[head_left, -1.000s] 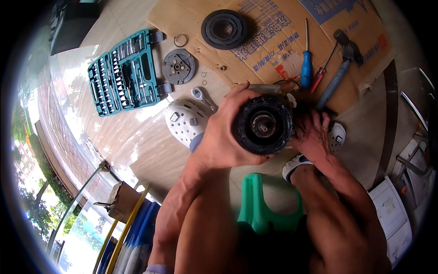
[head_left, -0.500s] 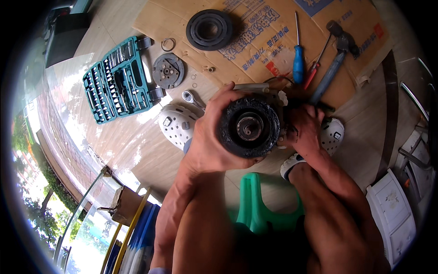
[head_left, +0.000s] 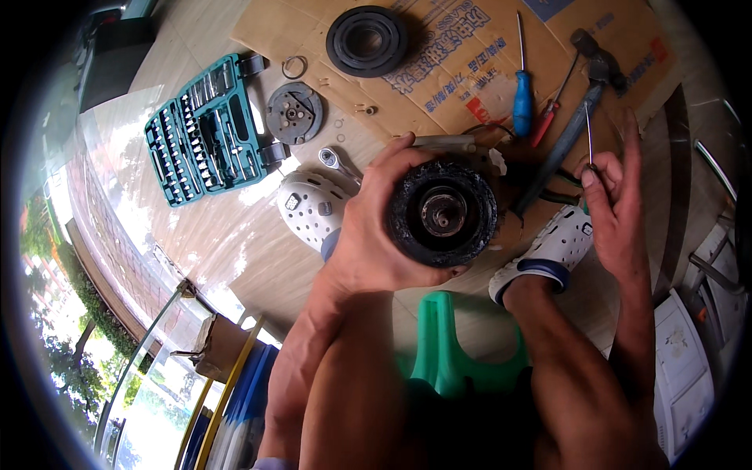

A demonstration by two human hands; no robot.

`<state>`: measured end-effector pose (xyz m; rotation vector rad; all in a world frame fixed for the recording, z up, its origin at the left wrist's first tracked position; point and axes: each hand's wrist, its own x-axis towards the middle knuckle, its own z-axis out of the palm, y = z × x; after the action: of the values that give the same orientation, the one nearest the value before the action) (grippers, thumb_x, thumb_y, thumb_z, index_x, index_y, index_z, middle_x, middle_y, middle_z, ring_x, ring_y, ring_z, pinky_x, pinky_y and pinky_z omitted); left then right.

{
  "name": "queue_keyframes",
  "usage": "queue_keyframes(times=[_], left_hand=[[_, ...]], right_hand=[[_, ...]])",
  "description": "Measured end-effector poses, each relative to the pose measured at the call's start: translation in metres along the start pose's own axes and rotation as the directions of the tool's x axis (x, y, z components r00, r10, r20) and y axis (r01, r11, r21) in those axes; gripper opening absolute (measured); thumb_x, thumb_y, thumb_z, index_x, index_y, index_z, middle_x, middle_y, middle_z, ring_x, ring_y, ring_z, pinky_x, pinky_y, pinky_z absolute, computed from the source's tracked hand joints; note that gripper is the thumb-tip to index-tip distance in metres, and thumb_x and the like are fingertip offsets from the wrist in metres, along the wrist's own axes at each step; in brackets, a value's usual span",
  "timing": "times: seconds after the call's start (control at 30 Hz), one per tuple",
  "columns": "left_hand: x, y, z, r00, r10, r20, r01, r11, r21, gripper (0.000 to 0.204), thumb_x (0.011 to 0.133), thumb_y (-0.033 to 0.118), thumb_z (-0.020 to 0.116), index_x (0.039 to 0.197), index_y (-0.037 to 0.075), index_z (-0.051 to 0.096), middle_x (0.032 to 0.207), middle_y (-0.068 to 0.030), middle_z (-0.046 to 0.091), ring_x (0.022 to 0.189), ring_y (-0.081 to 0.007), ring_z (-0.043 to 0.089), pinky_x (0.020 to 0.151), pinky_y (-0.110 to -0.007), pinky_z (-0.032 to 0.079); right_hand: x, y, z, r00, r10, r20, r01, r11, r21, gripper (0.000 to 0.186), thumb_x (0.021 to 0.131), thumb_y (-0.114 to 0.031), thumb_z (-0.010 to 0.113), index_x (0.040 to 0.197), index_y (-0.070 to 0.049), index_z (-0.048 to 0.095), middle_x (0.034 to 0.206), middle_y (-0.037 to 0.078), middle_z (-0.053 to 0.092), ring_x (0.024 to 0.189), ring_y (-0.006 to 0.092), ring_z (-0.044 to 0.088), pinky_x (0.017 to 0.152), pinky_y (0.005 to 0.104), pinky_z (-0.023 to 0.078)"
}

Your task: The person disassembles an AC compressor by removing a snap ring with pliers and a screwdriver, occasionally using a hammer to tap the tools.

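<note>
My left hand (head_left: 368, 227) is wrapped round a compressor (head_left: 489, 223), whose round black front faces up. A recessed metal shaft end shows at its centre; most of the body below is hidden. To the right of it, my right hand (head_left: 615, 196) pinches a thin screwdriver-like tool (head_left: 590, 137), its slim metal shaft pointing up and away. The handle is mostly hidden in the palm, and one finger is stretched out. Dark-handled pliers (head_left: 560, 188) lie beyond the right shoe, close to the hammer (head_left: 560, 145).
Flattened cardboard (head_left: 446, 70) holds a black pulley (head_left: 366, 41), a blue screwdriver (head_left: 522, 102) and a red screwdriver (head_left: 546, 121). Left of it are a clutch plate (head_left: 294, 113), a ring (head_left: 294, 67), a ratchet (head_left: 338, 163) and a teal socket set (head_left: 211, 133). A green stool (head_left: 439, 345) stands below me.
My right hand has left the compressor's right side and moved right and up, now with the thin tool in its fingers. The left hand and compressor have shifted slightly right in view.
</note>
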<state>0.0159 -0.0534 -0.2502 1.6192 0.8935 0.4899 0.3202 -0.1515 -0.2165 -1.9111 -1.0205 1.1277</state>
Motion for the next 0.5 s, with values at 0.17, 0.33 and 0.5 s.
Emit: queue_keyframes(times=[0.17,0.33,0.5], left_hand=[[0.000,-0.003,0.002,1.000,0.005,-0.015,-0.005,1.000,-0.029,0.106,0.045,0.028,0.101,0.138,0.001,0.059,0.132,-0.0138,0.068,0.142,-0.0383,0.054,0.127,-0.050,0.031],[0.005,-0.003,0.003,0.997,-0.052,-0.060,0.041,0.984,-0.172,0.110,0.045,0.028,0.102,0.140,0.000,0.056,0.130,-0.0147,0.071,0.142,-0.0381,0.054,0.126,-0.050,0.032],[0.007,-0.004,0.000,0.999,-0.007,-0.039,0.005,0.998,-0.065,0.111,0.044,0.029,0.102,0.140,-0.002,0.056,0.130,-0.0158,0.071,0.143,-0.0388,0.053,0.124,-0.049,0.034]], right_hand=[[-0.004,-0.064,-0.029,0.993,-0.041,0.113,0.042,0.999,-0.004,0.033,0.101,-0.010,0.068,0.130,0.005,0.070,0.095,0.008,0.069,0.080,0.0085,0.057,0.073,0.0213,0.044],[-0.004,-0.098,-0.016,0.903,-0.269,0.336,0.287,0.958,-0.004,0.032,0.091,-0.022,0.075,0.109,0.004,0.077,0.085,0.011,0.071,0.072,0.0154,0.064,0.066,0.0270,0.048],[-0.002,-0.110,-0.006,0.912,-0.076,0.403,0.135,0.984,-0.119,0.027,0.079,-0.017,0.076,0.096,0.002,0.069,0.081,0.007,0.066,0.067,0.0138,0.057,0.062,0.0294,0.045]])
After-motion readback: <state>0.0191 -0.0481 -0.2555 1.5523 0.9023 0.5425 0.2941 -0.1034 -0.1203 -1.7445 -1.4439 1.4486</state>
